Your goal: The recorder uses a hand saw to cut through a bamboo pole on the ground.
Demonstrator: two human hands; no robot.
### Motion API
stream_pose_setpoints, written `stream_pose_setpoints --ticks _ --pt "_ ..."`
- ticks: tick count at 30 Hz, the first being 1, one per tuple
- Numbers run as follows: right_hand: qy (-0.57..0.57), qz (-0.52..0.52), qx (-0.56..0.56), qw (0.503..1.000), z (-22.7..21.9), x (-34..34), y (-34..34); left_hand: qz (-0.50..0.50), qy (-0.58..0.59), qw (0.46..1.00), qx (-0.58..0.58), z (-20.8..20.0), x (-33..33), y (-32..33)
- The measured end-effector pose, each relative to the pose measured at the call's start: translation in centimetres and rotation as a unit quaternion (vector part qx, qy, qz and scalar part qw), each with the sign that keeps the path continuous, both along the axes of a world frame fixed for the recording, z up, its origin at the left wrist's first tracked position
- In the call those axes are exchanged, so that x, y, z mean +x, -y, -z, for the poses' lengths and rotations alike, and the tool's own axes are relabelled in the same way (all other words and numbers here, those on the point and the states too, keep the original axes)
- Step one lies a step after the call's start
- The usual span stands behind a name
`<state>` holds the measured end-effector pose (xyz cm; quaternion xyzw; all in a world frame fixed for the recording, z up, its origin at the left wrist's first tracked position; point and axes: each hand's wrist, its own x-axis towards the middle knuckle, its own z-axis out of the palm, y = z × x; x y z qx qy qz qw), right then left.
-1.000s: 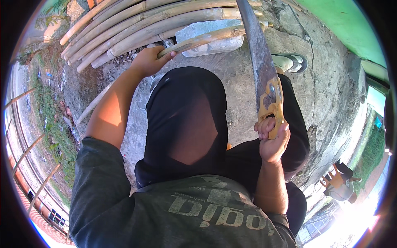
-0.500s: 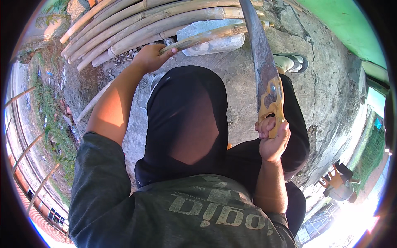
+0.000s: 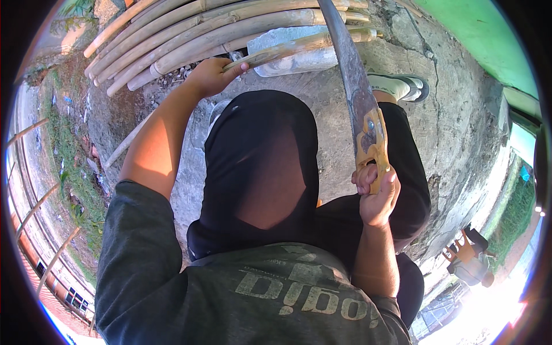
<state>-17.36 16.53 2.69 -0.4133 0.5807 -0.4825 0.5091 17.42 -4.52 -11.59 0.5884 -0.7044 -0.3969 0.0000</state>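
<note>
In my right hand (image 3: 376,195) is the yellow handle of a handsaw (image 3: 352,80), its fingers closed through the grip. The long, stained metal blade points away from me and crosses the bamboo pole near that pole's right end. Whether the teeth touch the bamboo, I cannot tell. My left hand (image 3: 214,77) is wrapped round the same bamboo pole (image 3: 282,52), thumb lying along its top. Beneath the pole sits a pale, rough block (image 3: 276,70) on the ground, and the pole lies across it.
Several more bamboo poles (image 3: 230,39) lie side by side beyond the block. Cracked concrete (image 3: 454,115) spreads to the right, up to a green wall (image 3: 489,34). My sandalled foot (image 3: 408,87) is right of the blade. Another person (image 3: 468,259) is far off at the lower right.
The saw has shifted left and its blade now tilts further left across the pole. My right hand has moved slightly left with it. My left hand keeps its grip, almost unmoved.
</note>
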Motion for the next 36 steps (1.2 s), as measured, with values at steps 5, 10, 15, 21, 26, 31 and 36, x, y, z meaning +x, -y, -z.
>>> stream_pose_setpoints --ticks 5,10,15,21,26,31,36 --pt "-0.003 0.011 0.038 0.999 -0.9 0.1 -0.5 -0.015 0.070 0.996 -0.052 -1.1 -1.3 -1.6" --pt "0.003 0.011 0.051 0.999 -1.7 0.2 -0.6 -0.014 0.100 0.992 -0.081 -1.3 -1.2 -1.9" --pt "-0.006 0.019 0.069 0.997 -1.9 0.5 -0.7 -0.015 0.098 0.992 -0.074 -0.9 -1.3 -1.8" --pt "-0.009 0.013 0.073 0.997 -2.1 0.8 -0.8 -0.014 0.097 0.993 -0.070 -1.2 -1.1 -1.7" --pt "-0.044 -0.001 0.056 0.997 -2.5 1.1 -1.1 -0.012 0.091 0.993 -0.070 -1.1 -1.2 -1.5" --pt "-0.051 0.005 0.071 0.996 -3.0 2.2 -1.0 -0.013 0.083 0.995 -0.058 -1.3 -0.7 -1.4" --pt "-0.065 0.030 0.070 0.995 -2.5 3.4 -0.6 -0.014 0.087 0.994 -0.060 -1.2 -1.1 -1.5"
